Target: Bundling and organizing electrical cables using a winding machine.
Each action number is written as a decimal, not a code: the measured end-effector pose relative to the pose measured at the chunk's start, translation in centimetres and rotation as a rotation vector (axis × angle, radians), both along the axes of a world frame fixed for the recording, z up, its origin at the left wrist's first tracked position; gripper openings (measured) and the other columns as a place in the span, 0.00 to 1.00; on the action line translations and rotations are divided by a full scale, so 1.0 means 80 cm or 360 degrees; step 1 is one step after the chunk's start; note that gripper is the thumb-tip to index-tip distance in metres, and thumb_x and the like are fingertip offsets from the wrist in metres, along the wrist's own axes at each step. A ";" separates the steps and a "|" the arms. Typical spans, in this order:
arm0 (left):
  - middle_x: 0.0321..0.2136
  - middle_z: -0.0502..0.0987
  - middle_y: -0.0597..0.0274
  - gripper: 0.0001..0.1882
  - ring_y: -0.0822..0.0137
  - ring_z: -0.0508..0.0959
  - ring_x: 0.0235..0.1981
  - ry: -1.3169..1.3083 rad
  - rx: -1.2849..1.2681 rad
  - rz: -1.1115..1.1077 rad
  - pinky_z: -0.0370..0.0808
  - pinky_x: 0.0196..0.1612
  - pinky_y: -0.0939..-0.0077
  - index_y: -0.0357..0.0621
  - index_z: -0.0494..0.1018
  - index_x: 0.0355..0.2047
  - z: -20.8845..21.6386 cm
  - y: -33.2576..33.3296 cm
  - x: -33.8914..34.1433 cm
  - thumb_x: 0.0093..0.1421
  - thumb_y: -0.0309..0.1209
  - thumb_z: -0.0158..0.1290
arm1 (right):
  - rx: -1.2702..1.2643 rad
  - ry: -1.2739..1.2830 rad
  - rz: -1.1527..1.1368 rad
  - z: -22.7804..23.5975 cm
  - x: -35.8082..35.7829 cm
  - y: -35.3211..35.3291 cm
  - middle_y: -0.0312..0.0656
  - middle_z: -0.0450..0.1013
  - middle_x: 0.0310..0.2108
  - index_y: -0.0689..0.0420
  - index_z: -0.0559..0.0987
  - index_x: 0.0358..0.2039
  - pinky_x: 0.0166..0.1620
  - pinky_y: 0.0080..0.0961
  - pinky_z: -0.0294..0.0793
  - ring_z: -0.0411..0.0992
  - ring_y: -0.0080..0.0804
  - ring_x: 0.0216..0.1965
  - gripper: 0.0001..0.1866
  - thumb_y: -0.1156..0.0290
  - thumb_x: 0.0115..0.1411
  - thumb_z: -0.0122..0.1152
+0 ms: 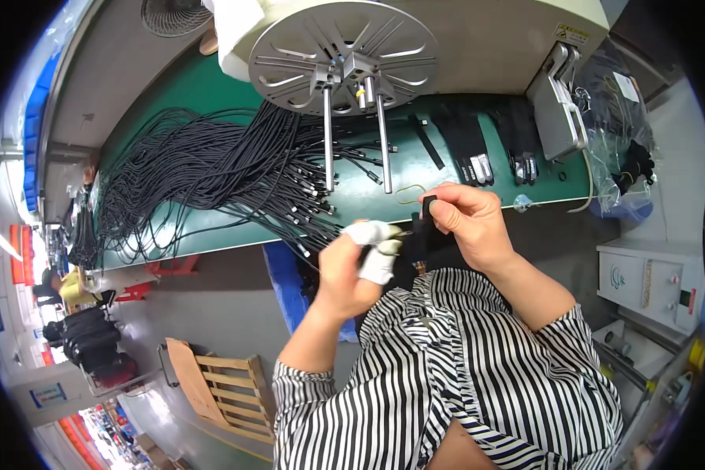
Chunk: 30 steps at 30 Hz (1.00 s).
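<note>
While the right hand is pinching a small black flat strip just before the near edge of the green desk, the left hand, wearing white finger covers, is curling just to the left; blur is hiding whether it is grasping anything. Thin black cables are lying heaped on the left, flat black straps on the far right.

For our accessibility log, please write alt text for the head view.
A person's right hand pinches a black strip; the left hand, wearing white finger covers, is nearby. Beyond, black cables lie heaped on a green table near a slotted metal disc.
</note>
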State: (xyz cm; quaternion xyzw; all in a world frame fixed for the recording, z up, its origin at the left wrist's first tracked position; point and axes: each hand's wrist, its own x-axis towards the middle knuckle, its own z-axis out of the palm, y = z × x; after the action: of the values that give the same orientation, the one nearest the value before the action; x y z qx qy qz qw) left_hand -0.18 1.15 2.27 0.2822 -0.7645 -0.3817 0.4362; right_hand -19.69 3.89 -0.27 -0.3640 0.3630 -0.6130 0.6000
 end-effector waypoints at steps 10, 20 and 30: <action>0.28 0.77 0.59 0.11 0.74 0.76 0.25 0.0036 0.0279 0.0061 0.72 0.28 0.83 0.34 0.71 0.38 -0.002 -0.004 -0.016 0.54 0.19 0.56 | -0.0427 0.0479 -0.0139 0.017 0.003 -0.003 0.36 0.73 0.31 0.63 0.80 0.37 0.34 0.16 0.68 0.68 0.18 0.31 0.08 0.77 0.55 0.63; 0.33 0.73 0.52 0.13 0.67 0.74 0.29 -0.0216 -0.0034 -0.0245 0.70 0.26 0.79 0.31 0.73 0.37 0.037 -0.020 0.002 0.48 0.18 0.54 | -0.0508 0.1055 -0.0026 0.038 0.000 0.003 0.37 0.72 0.23 0.64 0.77 0.27 0.25 0.17 0.66 0.67 0.18 0.22 0.09 0.75 0.49 0.69; 0.41 0.68 0.47 0.19 0.51 0.74 0.38 -0.0926 -0.0432 0.0124 0.72 0.40 0.67 0.36 0.74 0.42 0.109 -0.095 0.002 0.47 0.15 0.48 | -0.1128 0.1732 -0.0920 0.050 0.000 -0.092 0.40 0.72 0.22 0.59 0.77 0.24 0.27 0.28 0.70 0.71 0.36 0.23 0.09 0.73 0.44 0.69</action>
State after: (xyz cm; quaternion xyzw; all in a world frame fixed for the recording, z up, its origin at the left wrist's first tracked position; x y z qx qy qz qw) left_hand -0.03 -6.42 10.97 0.3479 -0.8896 -0.1626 0.2472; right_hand -19.66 -3.47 3.76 -0.6809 0.4720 -0.5600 -0.0077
